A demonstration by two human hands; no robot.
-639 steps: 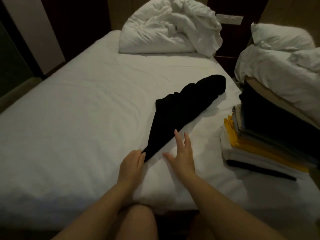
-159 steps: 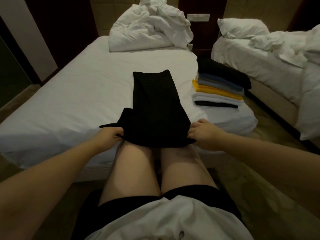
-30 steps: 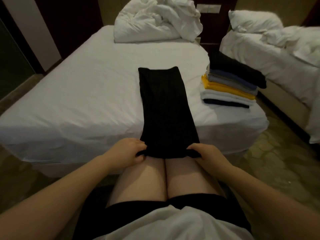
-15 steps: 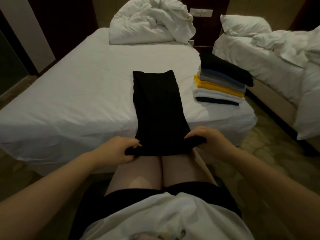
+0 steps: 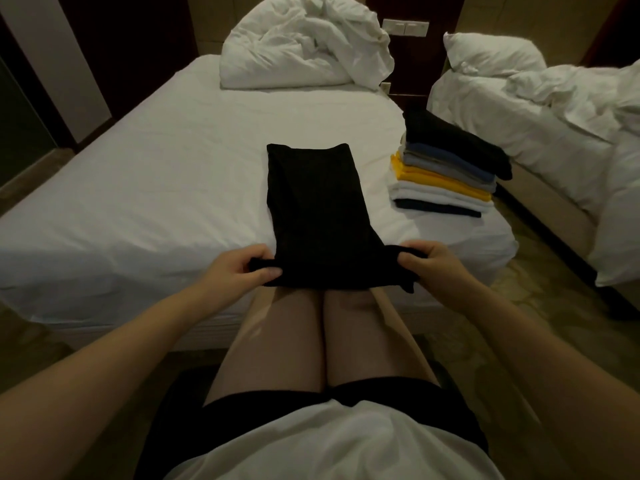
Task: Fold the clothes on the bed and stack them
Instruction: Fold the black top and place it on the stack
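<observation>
A black garment (image 5: 315,209), folded into a long narrow strip, lies on the white bed (image 5: 156,188) and hangs over its near edge onto my knees. My left hand (image 5: 239,271) pinches its near left corner. My right hand (image 5: 433,268) grips the near right corner, where a small flap of cloth hangs down. To the right, near the bed's right edge, stands a stack of folded clothes (image 5: 446,171) with black on top, then blue, grey, yellow, white and a dark piece at the bottom.
A crumpled white duvet (image 5: 301,46) is heaped at the head of the bed. A second bed (image 5: 561,112) with rumpled white bedding stands to the right, across a narrow patterned floor gap. I sit at the foot of the bed with bare knees against it.
Both hands keep their hold on the garment's near end and have spread slightly, pulling the near edge wider and flatter. The strip and the stack stay in place.
</observation>
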